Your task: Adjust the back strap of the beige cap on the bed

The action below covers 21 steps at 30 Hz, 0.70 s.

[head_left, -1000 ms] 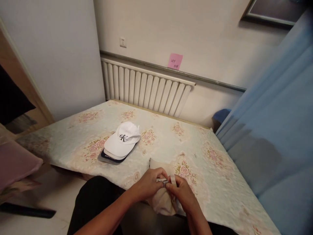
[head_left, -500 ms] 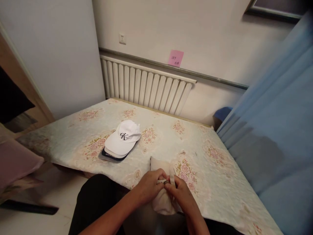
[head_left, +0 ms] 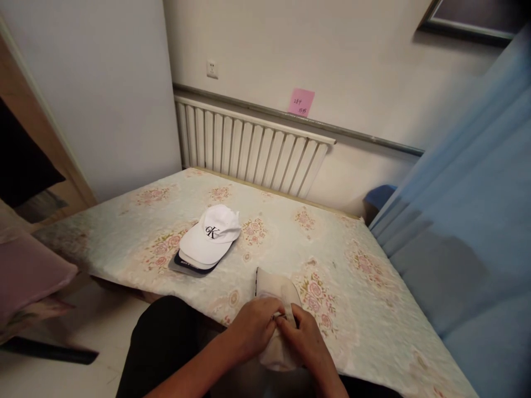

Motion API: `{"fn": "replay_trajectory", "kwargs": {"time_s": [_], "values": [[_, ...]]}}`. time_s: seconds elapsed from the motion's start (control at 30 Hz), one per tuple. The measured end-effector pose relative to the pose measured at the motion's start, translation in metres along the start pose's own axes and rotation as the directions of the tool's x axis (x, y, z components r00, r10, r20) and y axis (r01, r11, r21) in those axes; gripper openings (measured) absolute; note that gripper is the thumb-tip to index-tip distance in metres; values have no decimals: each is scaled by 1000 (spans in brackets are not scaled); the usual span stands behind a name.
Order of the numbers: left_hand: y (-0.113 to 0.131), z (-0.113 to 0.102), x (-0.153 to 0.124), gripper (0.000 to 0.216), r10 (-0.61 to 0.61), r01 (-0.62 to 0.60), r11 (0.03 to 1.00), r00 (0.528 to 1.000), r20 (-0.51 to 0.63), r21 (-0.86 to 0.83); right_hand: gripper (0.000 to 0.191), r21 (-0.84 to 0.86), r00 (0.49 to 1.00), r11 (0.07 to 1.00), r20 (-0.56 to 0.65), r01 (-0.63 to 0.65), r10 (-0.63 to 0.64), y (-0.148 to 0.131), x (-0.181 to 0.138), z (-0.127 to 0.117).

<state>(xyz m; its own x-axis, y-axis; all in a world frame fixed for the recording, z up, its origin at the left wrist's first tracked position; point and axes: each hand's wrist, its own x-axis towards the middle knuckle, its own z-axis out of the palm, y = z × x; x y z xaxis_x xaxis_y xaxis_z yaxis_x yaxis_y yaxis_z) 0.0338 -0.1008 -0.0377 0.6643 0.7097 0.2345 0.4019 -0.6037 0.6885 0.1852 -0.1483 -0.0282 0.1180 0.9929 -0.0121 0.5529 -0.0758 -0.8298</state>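
At lower centre, left hand [head_left: 255, 327] and right hand [head_left: 306, 334], fingers [head_left: 274, 304] pinched on a beige cap [head_left: 270, 284], partly hide it, stacked caps [head_left: 207, 237] sitting centre-left.

Pale wall [head_left: 357, 61], 1 white radiator [head_left: 249, 146], 1 pink note [head_left: 301, 103], blue curtain [head_left: 477, 221], floral bedspread [head_left: 373, 331]

White cap [head_left: 211, 235]: black "CK"; pink note [head_left: 301, 102]: handwriting, too small to read; dark brim [head_left: 189, 266]: unreadable lettering.
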Motion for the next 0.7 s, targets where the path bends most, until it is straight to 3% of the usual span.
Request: {"fn": "replay_trajectory", "kwargs": {"time_s": [0.2, 0.37, 0.53, 0.7], "values": [[-1, 3, -1, 25, 35, -34, 999, 999, -22, 40, 15, -30, 1000, 999, -10, 23, -23, 0, 1, 2], [4, 2, -2, 17, 107, -104, 979, 994, -8, 173, 18, -61, 999, 998, -36, 5, -7, 2, 3, 3], [6, 6, -1, 6, 151, -124, 923, 987, -47, 366, 18, 1, 999, 999, 24, -34, 34, -5, 4, 0], [5, 13, 0, 2, 182, -124, 913, 977, -115, 389, 19, 16, 997, 999, 56, -47, 46, -10, 3, -2]]}}
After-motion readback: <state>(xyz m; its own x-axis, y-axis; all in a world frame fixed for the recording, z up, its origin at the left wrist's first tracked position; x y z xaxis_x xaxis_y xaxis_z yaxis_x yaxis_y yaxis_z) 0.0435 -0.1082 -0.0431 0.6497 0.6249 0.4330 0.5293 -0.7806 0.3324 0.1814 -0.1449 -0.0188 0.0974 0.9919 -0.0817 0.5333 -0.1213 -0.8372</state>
